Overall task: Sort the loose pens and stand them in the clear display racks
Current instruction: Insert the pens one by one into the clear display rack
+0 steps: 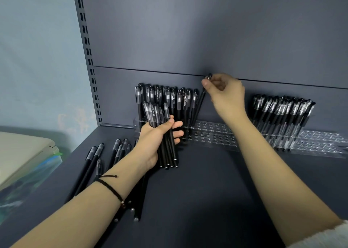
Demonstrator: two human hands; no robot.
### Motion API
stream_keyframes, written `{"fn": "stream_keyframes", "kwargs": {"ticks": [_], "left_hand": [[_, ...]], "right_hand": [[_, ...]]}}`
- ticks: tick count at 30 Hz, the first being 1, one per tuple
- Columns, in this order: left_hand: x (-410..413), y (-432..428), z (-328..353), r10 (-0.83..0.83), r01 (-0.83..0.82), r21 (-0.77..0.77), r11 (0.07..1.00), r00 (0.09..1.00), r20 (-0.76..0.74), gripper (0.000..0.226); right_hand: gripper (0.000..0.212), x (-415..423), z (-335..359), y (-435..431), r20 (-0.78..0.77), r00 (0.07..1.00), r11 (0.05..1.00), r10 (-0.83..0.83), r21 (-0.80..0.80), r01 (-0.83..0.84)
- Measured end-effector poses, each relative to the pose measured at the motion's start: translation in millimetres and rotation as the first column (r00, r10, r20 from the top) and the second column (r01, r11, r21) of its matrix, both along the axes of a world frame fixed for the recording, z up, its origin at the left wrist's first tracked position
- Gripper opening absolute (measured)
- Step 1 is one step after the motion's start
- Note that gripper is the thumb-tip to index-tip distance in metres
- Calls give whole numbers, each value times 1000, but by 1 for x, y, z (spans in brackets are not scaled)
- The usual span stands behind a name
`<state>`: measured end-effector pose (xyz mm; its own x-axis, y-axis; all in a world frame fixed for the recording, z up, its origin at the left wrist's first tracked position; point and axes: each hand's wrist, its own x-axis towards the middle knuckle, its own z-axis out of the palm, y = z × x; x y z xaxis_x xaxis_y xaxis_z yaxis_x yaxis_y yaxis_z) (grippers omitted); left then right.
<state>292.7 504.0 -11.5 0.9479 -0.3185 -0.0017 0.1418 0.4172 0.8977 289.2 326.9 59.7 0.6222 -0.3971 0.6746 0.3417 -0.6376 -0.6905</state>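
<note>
Pens (pixel 98 153) lie loose on dark shelf (pixel 207 191).

shelf (pixel 207 191): dark grey | loose pens (pixel 94 161) left | clear racks (pixel 216 135) at back

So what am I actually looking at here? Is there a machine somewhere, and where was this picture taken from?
There is no machine here. These are a person's two bare hands, seen by one camera worn on the head, looking forward and down. The left hand grips a bundle of black pens. The right hand pinches a single pen near its top, with its lower end down at the clear rack, beside the standing pens in it. A second clear rack on the right holds another group of pens. More loose pens lie on the dark shelf at the left.
</note>
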Motion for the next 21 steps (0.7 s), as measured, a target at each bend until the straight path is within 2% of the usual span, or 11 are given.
{"fn": "stream_keyframes", "kwargs": {"ticks": [6, 13, 15, 18, 21], "left_hand": [[0, 0, 0, 15, -17, 38, 999, 999, 50, 19], [2, 4, 2, 11, -14, 39, 999, 997, 79, 30], [1, 5, 3, -18, 16, 31, 999, 997, 69, 29], [-2, 6, 3, -60, 59, 16, 998, 997, 42, 23], [-6, 6, 2, -91, 92, -11, 996, 996, 25, 16]], "right_hand": [[21, 5, -17, 5, -236, 972, 974, 9, -217, -61], [31, -3, -13, 9, -269, 963, 985, 33, -155, -77], [32, -7, -15, 11, -222, 975, 993, 10, -116, -36], [18, -17, -18, 19, -118, 992, 999, -35, -10, 34], [26, -30, -24, 36, -224, 974, 999, 38, -10, -42]]}}
